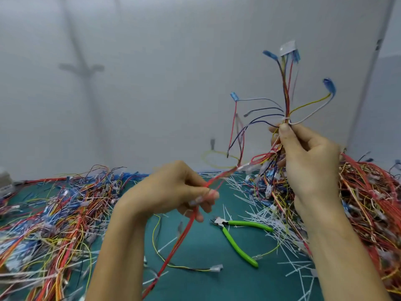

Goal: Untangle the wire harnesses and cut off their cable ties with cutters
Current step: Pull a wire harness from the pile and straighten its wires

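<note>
Head view: the right hand [310, 166] holds up a multicoloured wire harness [286, 101] at upper right, thumb and curled fingers pinching the bundle just below a thin white cable tie [286, 118] that binds it. The harness's long axis stands nearly upright. Its red, yellow, dark blue and white wires fan upward and to the left above the tie, ending in blue connectors and a white plug at the top. Below the grip the bundle trails down into a tangled heap of mostly red and orange harnesses [368, 203] on the right.

The left hand [171, 190], lower and nearer the middle, clenches a strand of red wires [184, 233] between thumb and curled fingers. That strand runs on a slant from the near left up toward the far right, reaching the base of the raised harness.

Green-handled flush cutters [249, 224] lie flat on the teal mat [206, 268] between the two forearms, untouched, their metal nose pointing left and the handles spread toward the right and near right. Cut white tie scraps [260, 205] litter the mat around them. Another sprawling pile of mixed-colour harnesses [54, 213] covers the left side.
</note>
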{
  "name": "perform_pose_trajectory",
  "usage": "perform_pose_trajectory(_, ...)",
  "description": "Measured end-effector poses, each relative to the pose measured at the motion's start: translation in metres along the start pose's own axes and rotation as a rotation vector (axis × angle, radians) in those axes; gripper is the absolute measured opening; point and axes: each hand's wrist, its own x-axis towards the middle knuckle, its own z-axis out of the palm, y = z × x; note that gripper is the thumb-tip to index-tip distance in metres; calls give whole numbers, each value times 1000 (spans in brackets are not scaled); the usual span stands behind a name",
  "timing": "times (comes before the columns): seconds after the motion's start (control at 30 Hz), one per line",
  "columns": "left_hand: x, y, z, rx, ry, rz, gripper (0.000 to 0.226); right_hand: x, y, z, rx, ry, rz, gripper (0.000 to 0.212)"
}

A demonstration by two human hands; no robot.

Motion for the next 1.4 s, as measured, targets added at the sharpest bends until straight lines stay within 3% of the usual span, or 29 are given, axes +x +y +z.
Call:
perform_pose_trajectory(0.13,7,2,-2,-299,322,100,17,-3,-5,7,24,-157,91,26)
perform_pose_trajectory(0.3,23,9,16,-622,618,220,14,-19,-10,21,156,-433,314,14)
perform_pose_trajectory(0.4,31,12,25,-662,630,276,24,-25,-14,26,141,-557,367,4)
perform_pose_trajectory(0.53,34,7,29,-661,472,283,23,-28,-7,32,71,-461,269,19)
perform_pose_trajectory(0.67,35,-13,15,-487,270,128,22,-24,2,32,42,-337,238,33)
perform_pose_trajectory(0.9,69,-104,33,-791,626,-494,33,-21,1,28,10,-243,211,34)
perform_pose_trajectory(0.97,69,-126,28,-742,748,-548,28,-21,1,27,2,-249,214,32)
perform_pose_trajectory(1.07,60,-141,9,-586,871,-517,2,-21,0,27,18,-271,229,29)
perform_pose_trajectory(1.27,28,-175,-24,-156,1091,-666,26,-20,4,30,-60,-340,284,6)
perform_pose_trajectory(1.4,19,-168,-34,31,1197,-593,24,-19,3,29,-106,-407,336,9)
